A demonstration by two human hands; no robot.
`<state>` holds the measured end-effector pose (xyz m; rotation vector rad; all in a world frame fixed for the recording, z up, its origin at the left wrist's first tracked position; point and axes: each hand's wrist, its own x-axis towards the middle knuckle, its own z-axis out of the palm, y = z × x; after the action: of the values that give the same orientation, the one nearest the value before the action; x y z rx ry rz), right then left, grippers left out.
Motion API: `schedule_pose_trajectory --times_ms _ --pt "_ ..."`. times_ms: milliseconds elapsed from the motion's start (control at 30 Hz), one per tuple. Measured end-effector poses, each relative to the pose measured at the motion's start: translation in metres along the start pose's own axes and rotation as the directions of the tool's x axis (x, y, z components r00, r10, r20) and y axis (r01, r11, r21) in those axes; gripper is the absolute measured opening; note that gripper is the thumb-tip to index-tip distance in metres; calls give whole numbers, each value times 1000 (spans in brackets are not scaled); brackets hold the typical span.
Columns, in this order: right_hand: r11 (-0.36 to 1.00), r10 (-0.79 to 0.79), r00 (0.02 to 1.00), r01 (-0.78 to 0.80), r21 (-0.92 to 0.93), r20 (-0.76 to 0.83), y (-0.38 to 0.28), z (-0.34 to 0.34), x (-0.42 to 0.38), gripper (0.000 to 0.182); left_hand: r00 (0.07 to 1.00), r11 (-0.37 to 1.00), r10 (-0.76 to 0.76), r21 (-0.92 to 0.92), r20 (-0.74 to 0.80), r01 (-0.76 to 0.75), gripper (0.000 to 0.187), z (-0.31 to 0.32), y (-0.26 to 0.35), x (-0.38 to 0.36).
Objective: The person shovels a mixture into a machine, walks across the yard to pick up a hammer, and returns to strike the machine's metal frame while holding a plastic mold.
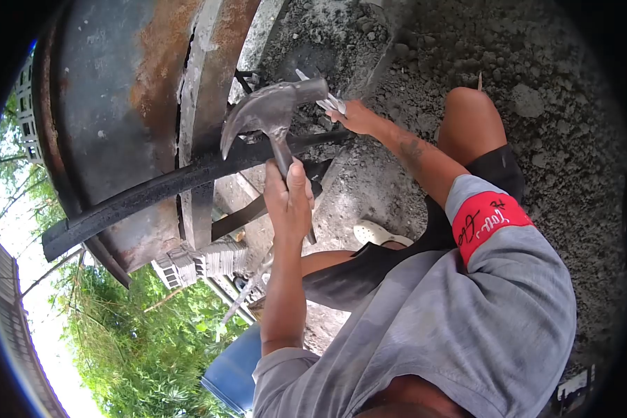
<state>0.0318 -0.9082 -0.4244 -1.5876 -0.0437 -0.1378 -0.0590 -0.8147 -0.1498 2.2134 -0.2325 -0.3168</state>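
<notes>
My left hand [289, 198] is closed round the handle of a claw hammer [265, 111], whose head is raised over the work area. Beyond the hammer's striking face, my right hand [355, 117] grips a silvery metal tool [333, 104], partly hidden by the hammer head. A long, dark curved bar [153, 187] runs below the hammer head, across a rusty metal drum [118, 90]. Whether the silvery tool touches the bar cannot be made out.
A pale upright strip [200, 104] stands against the drum. Gravel and dust [536, 104] cover the ground. Stacked grey blocks [219, 258], a blue container [235, 369] and green foliage [136, 327] are at the lower left. My bare knee [470, 115] and a pale clog [376, 233] show.
</notes>
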Motion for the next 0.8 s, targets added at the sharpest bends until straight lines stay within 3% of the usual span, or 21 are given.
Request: schedule_pose_trajectory --times_ms 33,67,133,167,200,267,333,367,400,433,467,500,533,567,600,633,667,700,767,800 --pt "1000 -10 1000 10 7 9 1 3 0 23 997 997 -70 42 19 69 34 7 -2 4" --pt "1000 -19 1000 18 15 14 0 3 0 26 997 997 -69 42 26 67 34 11 -9 10" --pt "1000 -3 999 3 12 34 -3 3 -2 23 993 974 -64 224 100 41 38 16 -40 18" --pt "997 -68 996 66 -34 -56 -5 7 -5 21 993 974 -62 222 105 37 38 18 -58 24" --pt "988 -137 980 126 -84 -143 -4 11 -7 19 987 942 -74 335 146 22 40 20 -77 30" --pt "974 -195 976 182 -132 -93 -1 14 -6 15 977 893 -106 450 188 10 42 19 -82 31" --pt "997 7 1000 -8 75 7 -6 6 -6 15 970 805 146 547 195 -231 43 17 -81 37" --pt "994 -89 996 90 64 -25 0 8 -4 15 977 821 144 532 157 -206 41 16 -66 33" --pt "994 -85 996 87 61 -39 7 8 5 15 985 878 120 450 121 -162 42 10 -47 29" --pt "991 -122 991 125 56 -63 25 15 15 16 997 987 59 144 48 -65 43 13 -20 20" --pt "986 -147 986 151 63 -75 34 28 11 17 970 970 239 -46 38 -237 44 14 8 15" --pt "999 -48 998 48 0 -34 13 15 2 19 907 902 421 -98 -14 -420 43 12 11 14" --pt "999 -44 998 44 -1 -36 8 11 0 19 800 788 594 -144 -82 -599 43 9 12 18" --pt "1000 -18 1000 18 4 -7 4 9 0 20 902 856 431 -307 -21 -416 43 -34 -64 25" --pt "1000 3 1000 -3 7 24 1 7 2 22 901 855 434 -305 -25 -420 43 -23 -67 26" --pt "1000 -7 1000 7 7 26 2 5 4 22 938 926 336 155 85 -345 43 -2 -69 30" --pt "989 -145 989 145 26 16 6 1 5 24 972 776 192 587 132 -233 43 11 -71 32" --pt "961 -274 962 273 50 8 9 3 0 25 974 776 188 590 124 -225 43 13 -76 26" --pt "958 -285 957 286 17 -50 21 4 5 27 981 796 21 590 195 -134 38 18 -83 34" --pt "957 -289 952 290 -9 -99 27 7 8 30 982 813 82 558 171 -165 41 18 -83 33"
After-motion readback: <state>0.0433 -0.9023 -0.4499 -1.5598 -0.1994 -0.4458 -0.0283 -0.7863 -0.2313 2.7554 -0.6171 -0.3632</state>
